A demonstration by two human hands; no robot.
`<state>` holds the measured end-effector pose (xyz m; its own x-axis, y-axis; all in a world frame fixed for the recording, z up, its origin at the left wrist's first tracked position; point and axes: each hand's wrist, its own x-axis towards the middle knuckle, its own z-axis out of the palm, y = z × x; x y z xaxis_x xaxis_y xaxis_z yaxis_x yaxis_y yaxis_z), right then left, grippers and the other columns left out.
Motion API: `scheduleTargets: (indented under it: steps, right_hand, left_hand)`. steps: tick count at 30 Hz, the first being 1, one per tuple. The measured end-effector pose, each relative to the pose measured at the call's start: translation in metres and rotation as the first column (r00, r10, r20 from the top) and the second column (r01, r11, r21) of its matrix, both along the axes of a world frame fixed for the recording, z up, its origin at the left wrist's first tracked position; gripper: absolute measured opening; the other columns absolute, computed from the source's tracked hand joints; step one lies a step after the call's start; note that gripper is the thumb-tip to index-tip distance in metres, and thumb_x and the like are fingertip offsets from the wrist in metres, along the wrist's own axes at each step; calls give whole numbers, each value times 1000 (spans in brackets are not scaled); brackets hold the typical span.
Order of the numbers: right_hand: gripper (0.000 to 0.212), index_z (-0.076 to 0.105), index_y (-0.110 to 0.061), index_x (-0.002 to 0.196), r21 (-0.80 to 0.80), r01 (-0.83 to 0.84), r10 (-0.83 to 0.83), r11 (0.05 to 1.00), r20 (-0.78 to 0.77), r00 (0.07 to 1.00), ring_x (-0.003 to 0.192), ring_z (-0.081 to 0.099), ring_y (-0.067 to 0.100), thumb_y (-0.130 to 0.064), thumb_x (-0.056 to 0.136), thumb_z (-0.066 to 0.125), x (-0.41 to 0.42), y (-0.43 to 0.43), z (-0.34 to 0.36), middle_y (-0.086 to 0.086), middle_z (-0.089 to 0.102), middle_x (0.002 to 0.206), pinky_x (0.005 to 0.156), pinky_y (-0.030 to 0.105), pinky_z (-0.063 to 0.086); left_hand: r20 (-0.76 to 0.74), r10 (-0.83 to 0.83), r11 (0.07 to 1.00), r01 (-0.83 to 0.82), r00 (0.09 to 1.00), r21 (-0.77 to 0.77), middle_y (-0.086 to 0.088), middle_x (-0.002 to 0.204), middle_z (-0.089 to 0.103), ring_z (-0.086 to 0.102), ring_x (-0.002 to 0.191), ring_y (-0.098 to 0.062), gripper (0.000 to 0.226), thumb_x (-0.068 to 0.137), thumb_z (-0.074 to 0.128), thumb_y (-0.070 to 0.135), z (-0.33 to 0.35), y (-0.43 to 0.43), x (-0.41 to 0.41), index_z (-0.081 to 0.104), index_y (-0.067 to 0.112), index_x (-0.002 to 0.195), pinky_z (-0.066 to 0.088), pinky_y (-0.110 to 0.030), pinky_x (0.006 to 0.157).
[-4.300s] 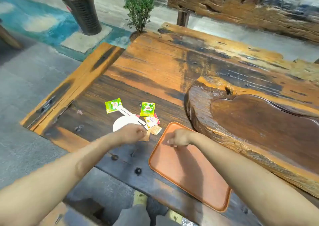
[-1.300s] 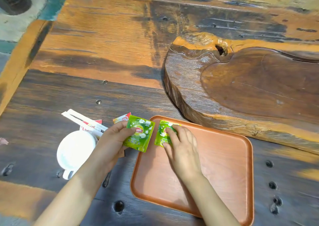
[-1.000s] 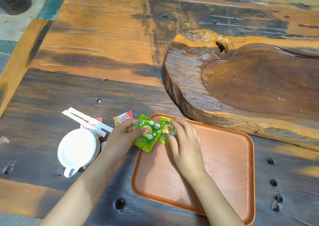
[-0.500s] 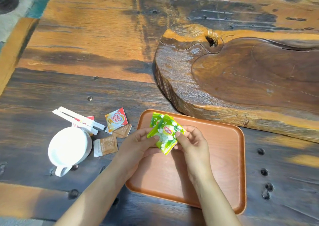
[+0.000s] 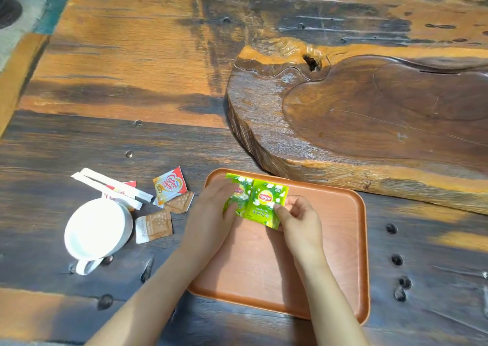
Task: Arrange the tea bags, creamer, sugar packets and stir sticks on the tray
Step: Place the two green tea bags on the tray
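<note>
Two green tea bags overlap at the far left corner of the orange tray [image 5: 340,253]. My right hand [image 5: 298,220] pinches the upper tea bag [image 5: 266,203] at its lower right edge. My left hand [image 5: 211,208] rests on the lower tea bag [image 5: 239,190], which is partly hidden. On the table left of the tray lie a creamer packet [image 5: 169,186], a second creamer packet [image 5: 117,191] under two white stir sticks [image 5: 111,184], and two brown sugar packets [image 5: 154,225] [image 5: 179,201].
A white mug [image 5: 96,231] stands left of the packets with its handle toward me. A thick carved wooden slab [image 5: 369,113] rises just beyond the tray. The dark plank table [image 5: 132,81] shows bolt heads, and its left edge drops to the floor.
Both hands moved the two tea bags from the tray's left rim onto its far left corner, lifted them briefly, and now hold them overlapped and flatter over the tray.
</note>
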<state>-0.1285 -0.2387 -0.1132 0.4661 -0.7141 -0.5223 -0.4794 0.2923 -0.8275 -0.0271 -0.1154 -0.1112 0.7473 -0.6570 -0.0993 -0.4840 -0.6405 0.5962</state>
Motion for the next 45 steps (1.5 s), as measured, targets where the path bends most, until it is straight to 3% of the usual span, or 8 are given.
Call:
scheduleTargets:
  steps: [4, 9, 11, 17, 33, 37, 40, 45]
  right_hand:
    - [10, 55, -16, 80, -206, -165, 135, 965, -153, 979, 70, 60, 26, -8, 83, 61, 14, -2, -2, -3, 58, 64, 64, 32, 42]
    - [21, 53, -11, 102, -494, -342, 122, 799, -425, 897, 99, 55, 32, -18, 84, 59, 11, 6, 1, 11, 60, 100, 81, 38, 43]
    - [28, 53, -10, 110, -585, -395, 142, 708, -430, 892, 102, 50, 31, -19, 84, 59, 8, 10, 2, 11, 56, 106, 87, 40, 42]
    - [45, 50, -22, 127, -577, -638, 410, 510, -489, 770, 118, 41, 24, -25, 84, 59, 1, 14, -9, 4, 49, 131, 95, 37, 35]
    - [42, 57, -19, 121, -582, -615, 359, 532, -503, 786, 110, 44, 30, -26, 80, 64, 2, 13, -8, 9, 52, 123, 90, 43, 38]
    - [34, 58, -14, 114, -597, -568, 327, 566, -470, 820, 105, 45, 32, -22, 81, 63, 8, 17, 1, 11, 53, 117, 87, 42, 35]
    - [23, 59, -13, 106, -646, -511, 334, 567, -387, 860, 99, 47, 32, -19, 83, 60, 21, 26, 14, 10, 57, 107, 82, 39, 32]
    - [22, 62, -15, 90, -663, -624, 490, 413, -415, 766, 94, 52, 32, -34, 89, 52, 76, 67, 30, 8, 63, 92, 80, 41, 33]
  left_hand:
    - [41, -46, 998, 44, 998, 43, -14, 126, 61, 50, 125, -29, 32, 76, 68, 7, -13, -2, -3, 66, 7, 108, 35, -32, 102]
    - [79, -28, 999, 25, 996, 39, -16, 123, 62, 50, 123, -33, 30, 75, 69, 6, -16, -3, -7, 67, 4, 105, 46, -43, 95]
    - [85, -21, 999, 18, 996, 38, -15, 124, 61, 49, 124, -33, 30, 76, 68, 8, -16, -3, -7, 66, 4, 106, 46, -43, 95]
    - [75, -16, 999, 13, 997, 32, -16, 124, 61, 49, 125, -33, 29, 77, 68, 9, -15, -3, -8, 66, 3, 106, 43, -42, 98]
    - [94, -44, 999, 42, 995, 29, -18, 121, 61, 52, 121, -33, 27, 79, 63, 5, -6, -1, -6, 66, 3, 106, 48, -43, 94]
    - [57, -11, 1000, 11, 998, -10, -14, 125, 58, 49, 122, -28, 26, 85, 55, 7, 9, 5, 5, 65, 7, 109, 37, -29, 100]
    - [64, 48, 998, -46, 997, -35, -13, 118, 63, 54, 114, -29, 29, 83, 50, 7, 33, 21, 35, 66, 9, 108, 31, -23, 94]
    - [47, 56, 960, -67, 997, 270, -11, 115, 66, 59, 107, -25, 30, 80, 63, 11, 55, 73, 132, 65, 13, 110, 40, -29, 89]
